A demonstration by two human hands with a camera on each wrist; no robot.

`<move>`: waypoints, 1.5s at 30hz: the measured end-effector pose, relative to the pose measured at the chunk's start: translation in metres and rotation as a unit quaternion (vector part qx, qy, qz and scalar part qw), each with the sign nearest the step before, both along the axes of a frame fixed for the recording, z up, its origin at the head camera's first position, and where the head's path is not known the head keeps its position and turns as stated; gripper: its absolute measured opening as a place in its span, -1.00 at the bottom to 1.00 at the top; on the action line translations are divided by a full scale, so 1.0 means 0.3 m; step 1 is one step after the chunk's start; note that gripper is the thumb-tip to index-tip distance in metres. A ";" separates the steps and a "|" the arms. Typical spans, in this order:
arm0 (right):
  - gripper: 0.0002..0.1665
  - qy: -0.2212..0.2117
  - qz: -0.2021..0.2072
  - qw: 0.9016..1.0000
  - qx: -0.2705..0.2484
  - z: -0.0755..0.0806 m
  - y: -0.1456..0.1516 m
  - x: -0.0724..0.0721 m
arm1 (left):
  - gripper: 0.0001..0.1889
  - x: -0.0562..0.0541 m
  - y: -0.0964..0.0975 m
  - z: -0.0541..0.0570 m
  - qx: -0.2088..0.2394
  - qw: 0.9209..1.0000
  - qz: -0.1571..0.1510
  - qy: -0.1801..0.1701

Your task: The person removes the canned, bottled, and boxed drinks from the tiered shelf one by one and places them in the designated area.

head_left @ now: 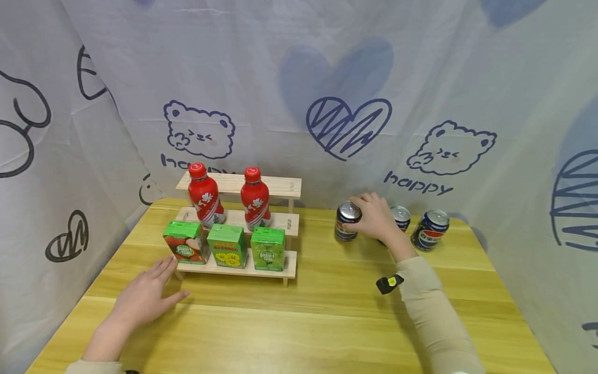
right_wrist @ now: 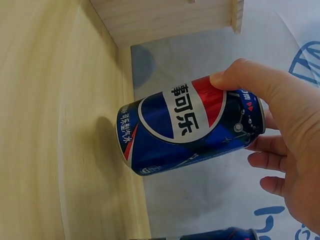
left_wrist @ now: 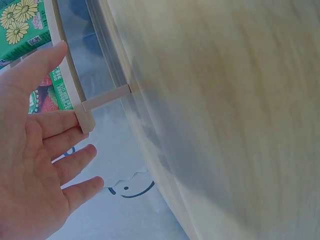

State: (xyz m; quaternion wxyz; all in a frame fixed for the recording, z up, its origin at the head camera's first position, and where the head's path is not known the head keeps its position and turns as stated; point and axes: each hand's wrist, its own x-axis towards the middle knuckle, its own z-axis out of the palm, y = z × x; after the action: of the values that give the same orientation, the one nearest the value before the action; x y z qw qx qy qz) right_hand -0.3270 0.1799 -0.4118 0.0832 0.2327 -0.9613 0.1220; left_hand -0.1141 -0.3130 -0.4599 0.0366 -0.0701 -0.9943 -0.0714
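Note:
My right hand (head_left: 377, 221) grips a dark blue Pepsi can (head_left: 347, 228) near its top, thumb on one side and fingers on the other. In the right wrist view the can (right_wrist: 187, 125) shows its red, white and blue label; whether its base touches the table I cannot tell. Two more cans, one partly hidden (head_left: 400, 215) behind the hand and one in plain sight (head_left: 430, 231), stand to its right. My left hand (head_left: 145, 296) lies with extended fingers at the front left corner of a tiered wooden rack (head_left: 238, 186); its index finger appears to touch the rack's edge.
On the rack's lowest tier stand three juice boxes: one red and green (head_left: 186, 244), two green (head_left: 227, 246), (head_left: 268, 249) being the right-hand box. Two red bottles (head_left: 204, 195) stand on the middle tier. A printed cloth (head_left: 261, 78) hangs behind the wooden table (head_left: 280, 327).

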 end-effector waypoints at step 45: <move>-0.10 -0.051 -0.005 0.998 0.035 -0.026 0.061 -0.057 | -0.06 0.003 0.004 0.007 0.013 1.000 0.000 -0.008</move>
State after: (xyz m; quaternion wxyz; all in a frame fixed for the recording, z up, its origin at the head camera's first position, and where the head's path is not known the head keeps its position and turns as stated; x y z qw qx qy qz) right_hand -0.3441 0.1981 -0.4196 0.0261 0.2239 -0.9692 0.0997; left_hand -0.1132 -0.3117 -0.4577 0.0295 -0.0693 -0.9935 -0.0851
